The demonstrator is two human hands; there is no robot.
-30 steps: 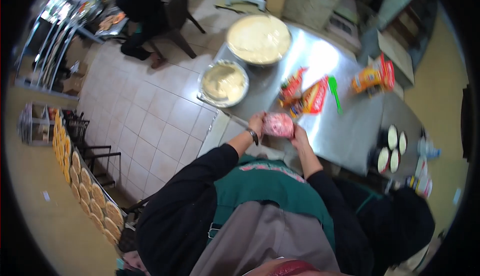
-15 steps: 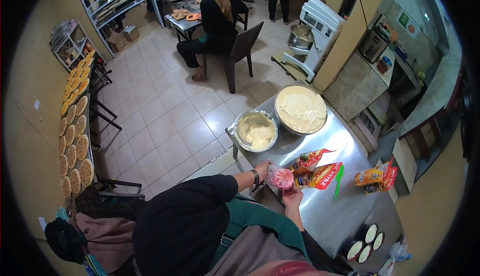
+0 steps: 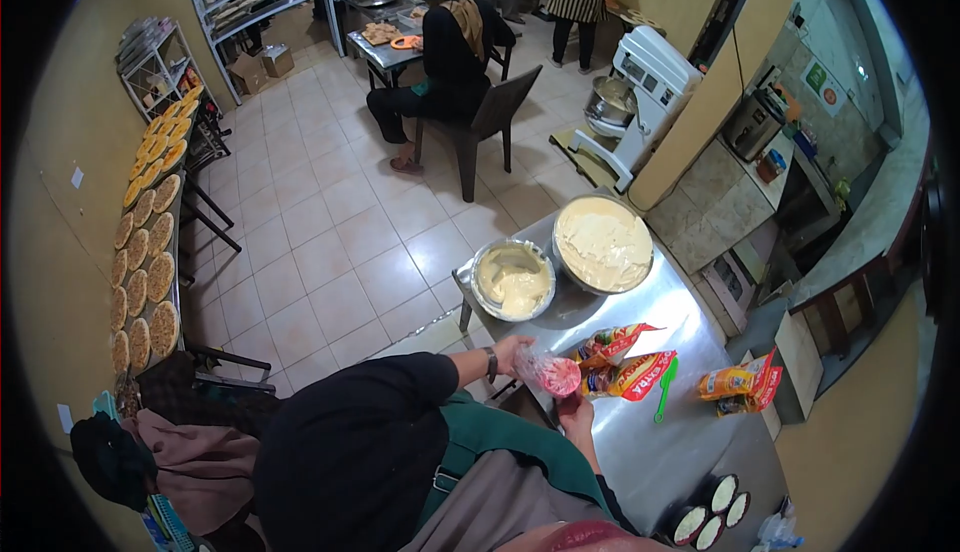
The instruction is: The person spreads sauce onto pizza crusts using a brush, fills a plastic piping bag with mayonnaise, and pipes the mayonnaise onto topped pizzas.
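Observation:
A clear plastic bag (image 3: pixel 538 366) with something round and pink in its end is held between my hands, above the table's near edge. My left hand (image 3: pixel 511 356), with a watch at the wrist, is closed on the bag's back end. Below the pink end my right hand (image 3: pixel 574 416) has its fingers up close against it; its grip is partly hidden. Just beyond lie red and yellow packets (image 3: pixel 640 377), and beside them a green spatula-like utensil (image 3: pixel 665 390). A smaller metal bowl of cream-coloured mix (image 3: pixel 514 280) stands past my left hand.
A larger bowl of cream mix (image 3: pixel 603 244) sits at the table's far end. More packets (image 3: pixel 740 384) stand at the right edge, with several small dark filled cups (image 3: pixel 711 514) nearer. A co-worker (image 3: pixel 455 52) sits beyond; round flat baked goods (image 3: pixel 150 282) line the left.
The view has shifted slightly, so the room and table sit a little differently in it. The bag has tipped somewhat, its pink end turned more toward my right hand.

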